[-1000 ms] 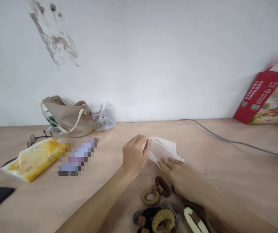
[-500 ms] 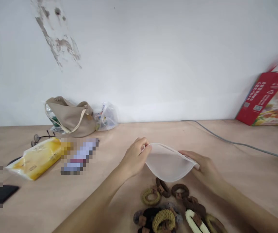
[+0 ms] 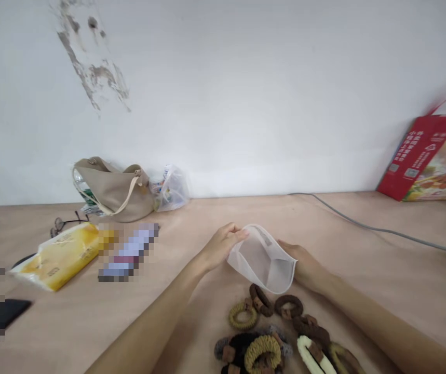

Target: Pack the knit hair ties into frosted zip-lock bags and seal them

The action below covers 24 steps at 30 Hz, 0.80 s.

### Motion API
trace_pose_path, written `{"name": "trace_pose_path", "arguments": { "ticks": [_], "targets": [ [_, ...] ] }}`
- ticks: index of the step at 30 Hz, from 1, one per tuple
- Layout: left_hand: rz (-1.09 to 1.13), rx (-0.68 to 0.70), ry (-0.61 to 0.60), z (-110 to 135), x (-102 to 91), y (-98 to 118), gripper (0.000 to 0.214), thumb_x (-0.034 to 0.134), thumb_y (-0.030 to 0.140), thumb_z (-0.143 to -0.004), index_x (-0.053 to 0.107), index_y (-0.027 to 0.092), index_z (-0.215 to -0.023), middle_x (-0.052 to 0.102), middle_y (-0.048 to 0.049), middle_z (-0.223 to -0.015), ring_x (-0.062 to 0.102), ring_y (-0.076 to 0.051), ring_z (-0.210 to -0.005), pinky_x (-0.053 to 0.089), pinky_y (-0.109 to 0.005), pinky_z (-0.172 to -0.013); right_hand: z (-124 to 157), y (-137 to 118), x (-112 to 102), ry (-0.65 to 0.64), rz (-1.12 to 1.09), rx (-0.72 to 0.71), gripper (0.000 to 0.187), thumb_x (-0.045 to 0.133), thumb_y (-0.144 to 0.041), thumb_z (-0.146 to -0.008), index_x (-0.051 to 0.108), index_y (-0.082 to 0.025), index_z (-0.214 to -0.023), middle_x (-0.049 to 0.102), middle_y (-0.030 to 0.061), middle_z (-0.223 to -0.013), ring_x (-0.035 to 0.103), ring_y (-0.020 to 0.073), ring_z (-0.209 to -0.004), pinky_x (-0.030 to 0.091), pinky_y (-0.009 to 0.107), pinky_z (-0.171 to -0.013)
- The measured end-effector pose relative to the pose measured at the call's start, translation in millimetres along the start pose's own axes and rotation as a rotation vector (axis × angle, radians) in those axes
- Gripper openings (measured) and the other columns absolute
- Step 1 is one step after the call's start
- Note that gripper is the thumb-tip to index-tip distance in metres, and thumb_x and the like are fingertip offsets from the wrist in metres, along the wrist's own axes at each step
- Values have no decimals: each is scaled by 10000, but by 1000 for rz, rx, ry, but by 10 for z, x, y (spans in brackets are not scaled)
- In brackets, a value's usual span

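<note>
A translucent white plastic pouch is held above the table with its mouth gaping toward me. My left hand pinches its left edge, thumb on the rim. On the other side, my right hand is around the pouch's right edge; most of its fingers are hidden behind the plastic. Just below the pouch lie several hair ties: an olive one, a dark brown one, a cream one and a ribbed khaki one on a heap of darker ones.
At the left are a yellow tissue pack, eyeglasses and a blurred-out phone. A beige handbag and a clear plastic bag stand by the wall. A grey cable runs toward the right, near a red carrier bag.
The pouch's mouth has opened wider and its right side has turned inward, showing more of its inside. My right hand has shifted slightly left. The hair ties lie as before.
</note>
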<state>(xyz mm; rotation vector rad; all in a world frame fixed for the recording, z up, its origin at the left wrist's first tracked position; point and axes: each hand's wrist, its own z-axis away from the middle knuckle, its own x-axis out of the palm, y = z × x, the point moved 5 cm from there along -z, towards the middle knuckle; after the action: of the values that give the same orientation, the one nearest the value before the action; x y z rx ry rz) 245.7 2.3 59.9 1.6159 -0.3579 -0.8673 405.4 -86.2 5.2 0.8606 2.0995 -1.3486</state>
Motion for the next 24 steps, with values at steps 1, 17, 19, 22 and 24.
{"name": "trace_pose_path", "arguments": {
  "ticks": [1,17,19,22,24],
  "targets": [
    [14,6,4,20,-10,-22,335,509,506,-780,504,175,-730,488,34,-652,480,-131,-609,373,-239,-575,-9,16,13,-3,6,-11,362,434,-326,-885,602,-296,-1204,643,7,-1200,632,247,-1035,483,397,-931],
    [-59,195,235,873,-203,-274,405,424,510,-896,593,191,-1080,618,-91,-1150,542,-258,-1118,418,-373,-955,891,40,-360,269,200,75,330,374,-290,-930,527,-223,-1216,615,90,-1220,573,243,-1125,486,446,-926],
    [-90,210,256,1020,-176,-272,345,503,458,-868,609,199,-1071,625,-83,-1137,560,-251,-1092,437,-361,-933,1036,-113,-389,278,202,56,301,402,-299,-927,535,-241,-1191,619,75,-1197,573,229,-1114,480,417,-930],
    [-138,245,329,1145,-157,-266,259,611,368,-800,641,208,-1002,635,-64,-1096,571,-235,-1054,436,-345,-927,1144,-349,-372,284,214,-32,248,471,-321,-905,578,-248,-1117,640,69,-1091,599,216,-1030,502,362,-865],
    [-160,266,392,1153,-151,-263,203,621,340,-785,654,202,-930,650,-57,-1034,591,-219,-988,455,-330,-887,1124,-454,-326,291,235,-80,212,503,-321,-892,606,-241,-1059,660,60,-931,631,202,-873,518,334,-752]
  ]
}}
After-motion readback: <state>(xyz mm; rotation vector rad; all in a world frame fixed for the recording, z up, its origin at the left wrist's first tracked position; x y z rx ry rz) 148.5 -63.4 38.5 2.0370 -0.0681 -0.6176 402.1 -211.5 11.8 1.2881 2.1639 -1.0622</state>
